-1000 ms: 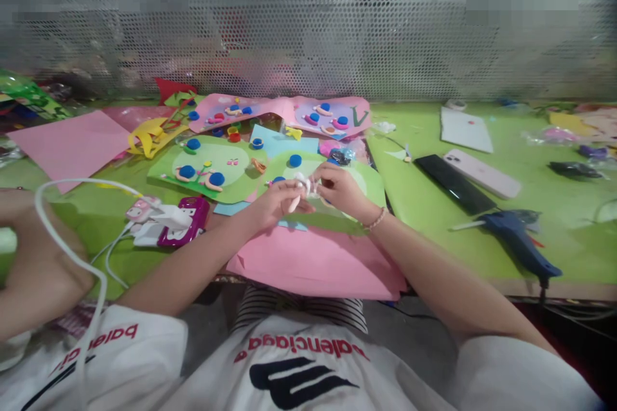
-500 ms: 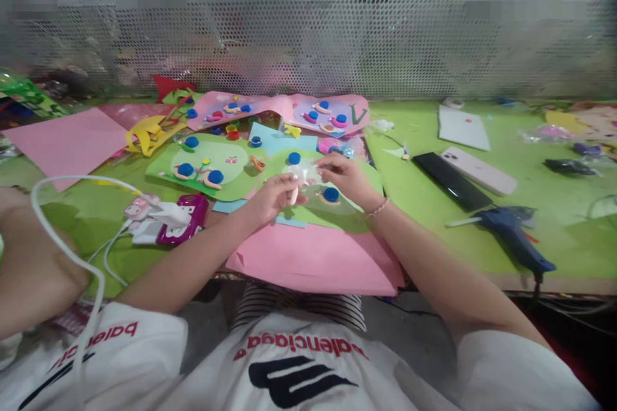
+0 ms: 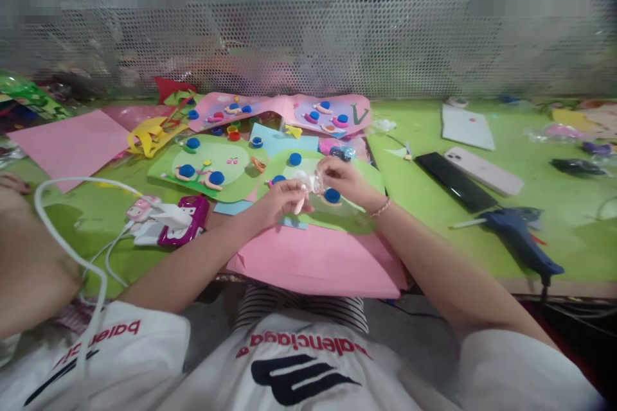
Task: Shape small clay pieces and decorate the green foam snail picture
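My left hand (image 3: 283,201) and my right hand (image 3: 346,181) meet over a green felt-like sheet (image 3: 357,217). A small crinkled piece of clear plastic (image 3: 311,182) is pinched between them. From the fingers of my left hand also sticks out a small pale pink strip (image 3: 299,206). Just under my right hand lies a blue round piece (image 3: 332,196) with a pale curved strip, forming a snail shape. Another blue round piece (image 3: 295,159) sits beyond my hands.
A pink sheet (image 3: 318,260) lies at the table's front edge. To the right are a black phone (image 3: 453,180), a pale pink phone (image 3: 483,171) and a blue glue gun (image 3: 523,241). At left, a purple power strip (image 3: 200,210) has cables. Another person's arm (image 3: 36,263) rests at far left.
My right hand has lowered slightly and closed in on the clear plastic, nearer my left hand. My left hand has shifted a little to the right, still holding the pale strip.
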`<action>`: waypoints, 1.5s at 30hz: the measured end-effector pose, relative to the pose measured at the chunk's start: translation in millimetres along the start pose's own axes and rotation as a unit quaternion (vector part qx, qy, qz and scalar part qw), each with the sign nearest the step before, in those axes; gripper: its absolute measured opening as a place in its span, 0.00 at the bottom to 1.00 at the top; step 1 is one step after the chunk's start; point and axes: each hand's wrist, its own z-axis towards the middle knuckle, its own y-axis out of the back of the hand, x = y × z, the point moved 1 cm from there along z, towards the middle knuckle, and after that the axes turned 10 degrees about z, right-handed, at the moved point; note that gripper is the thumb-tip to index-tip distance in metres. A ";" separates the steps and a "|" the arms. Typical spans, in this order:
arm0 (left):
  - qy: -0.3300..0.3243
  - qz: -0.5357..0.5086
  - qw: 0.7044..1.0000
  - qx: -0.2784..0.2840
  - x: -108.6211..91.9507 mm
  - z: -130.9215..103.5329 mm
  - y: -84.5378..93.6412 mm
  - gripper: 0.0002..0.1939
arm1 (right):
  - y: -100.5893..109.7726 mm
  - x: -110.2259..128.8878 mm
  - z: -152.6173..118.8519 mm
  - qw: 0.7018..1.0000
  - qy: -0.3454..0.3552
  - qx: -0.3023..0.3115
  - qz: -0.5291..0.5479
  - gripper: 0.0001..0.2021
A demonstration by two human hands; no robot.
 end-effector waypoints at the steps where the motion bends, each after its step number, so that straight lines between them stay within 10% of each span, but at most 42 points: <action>1: -0.006 -0.009 1.000 -0.011 -0.6 0.2 0.4 0.12 | 6.4 -1.2 1.7 0.998 -0.009 -0.039 0.043 0.06; 6: -0.009 -0.024 0.999 -0.039 -0.8 2.3 3.4 0.12 | 33.4 -7.0 6.8 0.962 -0.029 -0.204 0.178 0.18; 17: -0.010 0.019 0.999 -0.036 0.1 2.3 2.5 0.10 | -19.9 10.0 -7.1 0.987 -0.079 -0.068 0.120 0.17; 35: -0.061 0.076 0.995 0.001 7.7 4.1 4.1 0.16 | -6.5 12.4 -6.7 0.992 -0.024 -0.108 -0.055 0.26; 45: -0.056 0.107 0.993 -0.001 9.2 4.2 6.1 0.20 | -2.0 4.2 -1.4 0.987 -0.029 -0.158 0.016 0.14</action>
